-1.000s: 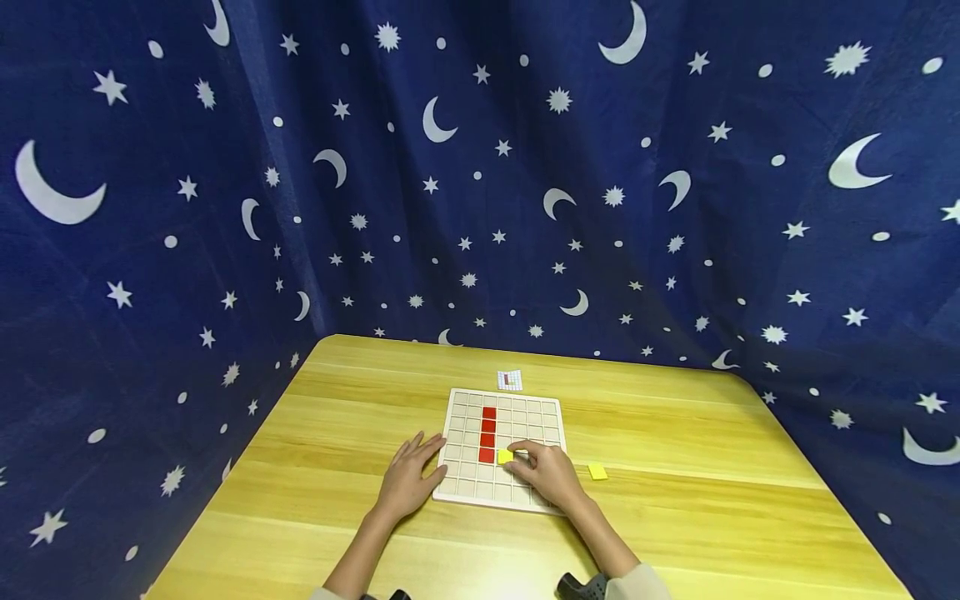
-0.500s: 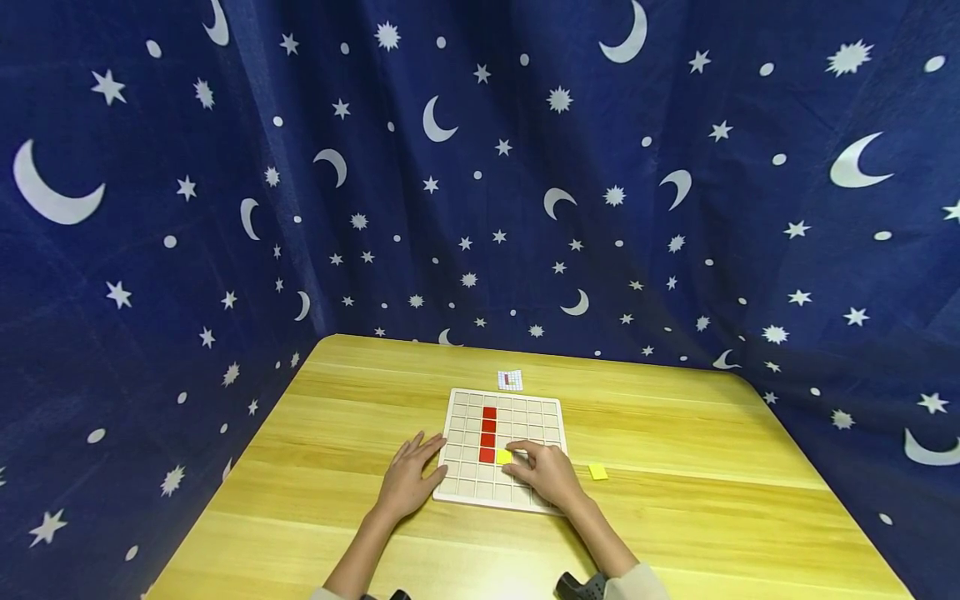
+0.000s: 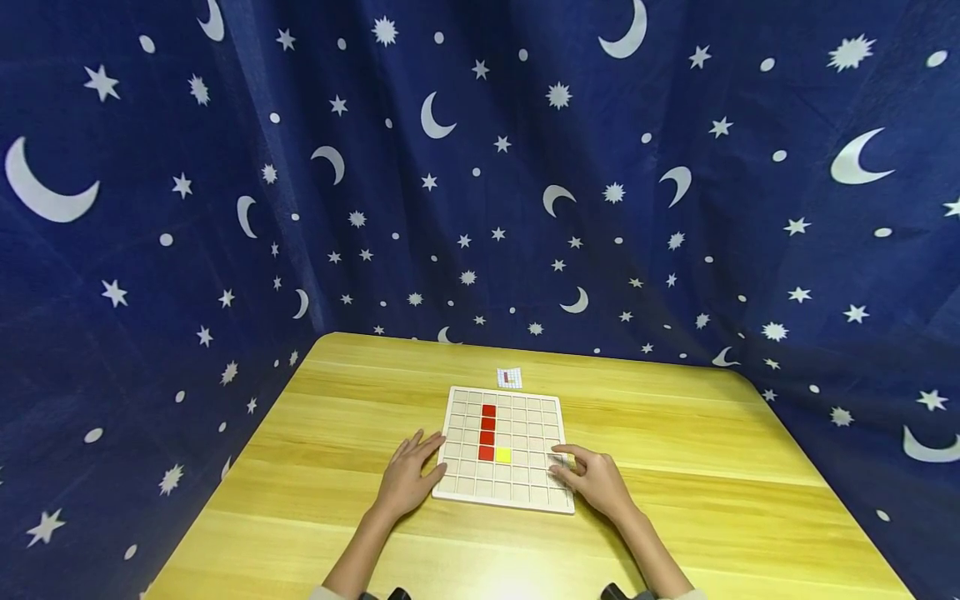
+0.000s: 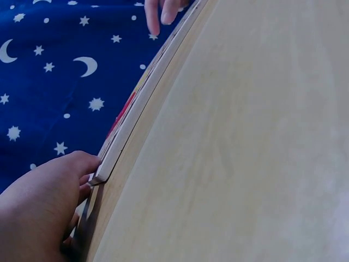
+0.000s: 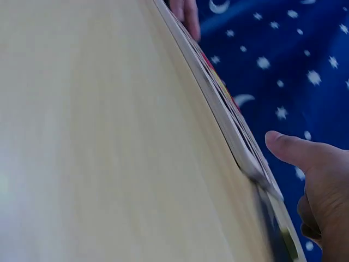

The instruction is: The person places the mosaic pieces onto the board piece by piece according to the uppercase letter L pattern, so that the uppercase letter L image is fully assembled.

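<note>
A white grid board (image 3: 468,492) lies on the table. Several red square tiles (image 3: 487,437) form a column on it, and a yellow square tile (image 3: 503,455) sits right of the lowest red one. My left hand (image 3: 408,479) rests at the board's left edge, fingers and thumb touching it. Over the right edge is my right hand (image 3: 596,482), thumb and forefinger apart with nothing between them. In the right wrist view a second yellow tile (image 5: 289,244) lies on the table beyond the board's corner; the right hand hides it in the head view.
Behind the board lies a small card (image 3: 509,378) printed with a grid and a coloured pattern. The wooden table (image 3: 360,392) is bordered by a dark blue curtain (image 3: 510,208) with moons and stars.
My right hand has let go of the yellow tile beside the red column and moved right to the board's edge, covering the loose yellow tile. The left hand has stayed in place.
</note>
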The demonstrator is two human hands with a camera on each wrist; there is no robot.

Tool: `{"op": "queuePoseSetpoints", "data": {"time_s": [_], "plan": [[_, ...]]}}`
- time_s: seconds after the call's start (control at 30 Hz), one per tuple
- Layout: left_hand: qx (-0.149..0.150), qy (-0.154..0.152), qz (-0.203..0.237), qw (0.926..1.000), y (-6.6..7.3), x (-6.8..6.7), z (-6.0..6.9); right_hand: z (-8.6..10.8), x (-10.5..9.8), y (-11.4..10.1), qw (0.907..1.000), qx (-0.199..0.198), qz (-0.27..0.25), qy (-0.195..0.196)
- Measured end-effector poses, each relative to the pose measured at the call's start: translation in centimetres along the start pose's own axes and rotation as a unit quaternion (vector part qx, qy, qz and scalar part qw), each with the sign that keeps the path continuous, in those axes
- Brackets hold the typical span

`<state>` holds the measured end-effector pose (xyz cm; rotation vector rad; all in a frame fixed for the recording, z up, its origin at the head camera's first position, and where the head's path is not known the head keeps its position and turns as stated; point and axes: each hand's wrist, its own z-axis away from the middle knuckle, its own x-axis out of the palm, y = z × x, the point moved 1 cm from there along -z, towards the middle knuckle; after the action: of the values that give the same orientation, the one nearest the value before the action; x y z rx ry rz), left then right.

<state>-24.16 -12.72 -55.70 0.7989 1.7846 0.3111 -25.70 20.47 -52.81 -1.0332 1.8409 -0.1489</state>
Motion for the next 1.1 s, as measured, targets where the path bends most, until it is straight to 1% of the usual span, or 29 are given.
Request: {"op": "queuePoseSetpoints", "data": {"time_s": [0.1, 0.27, 0.4, 0.6, 0.83, 0.93, 1.1], "plan": [[0.0, 0.001, 0.001, 1.0, 0.0, 0.0, 0.0, 0.7, -1.2, 1.2, 0.9998, 0.013, 0.015, 0.008], [0.005, 0.003, 0.002, 1.0, 0.0, 0.0, 0.0, 1.7, -2.9, 2.9, 0.9958, 0.079, 0.047, -0.003], [0.003, 0.0, -0.001, 1.0, 0.0, 0.0, 0.0, 2.3, -3.9, 3.8, 0.9923, 0.108, 0.058, -0.015], [0.003, 0.0, 0.002, 1.0, 0.1, -0.1, 0.0, 2.6, -4.6, 4.5, 0.9906, 0.121, 0.048, -0.04], [0.001, 0.003, 0.002, 1.0, 0.1, -0.2, 0.0, 2.7, -4.6, 4.9, 0.9889, 0.125, 0.045, -0.067], [0.002, 0.004, 0.0, 1.0, 0.1, -0.1, 0.0, 2.7, -4.5, 5.0, 0.9883, 0.128, 0.049, -0.066], [0.004, 0.004, 0.001, 1.0, -0.1, 0.0, 0.0, 2.7, -4.4, 4.9, 0.989, 0.125, 0.059, -0.053]]}}
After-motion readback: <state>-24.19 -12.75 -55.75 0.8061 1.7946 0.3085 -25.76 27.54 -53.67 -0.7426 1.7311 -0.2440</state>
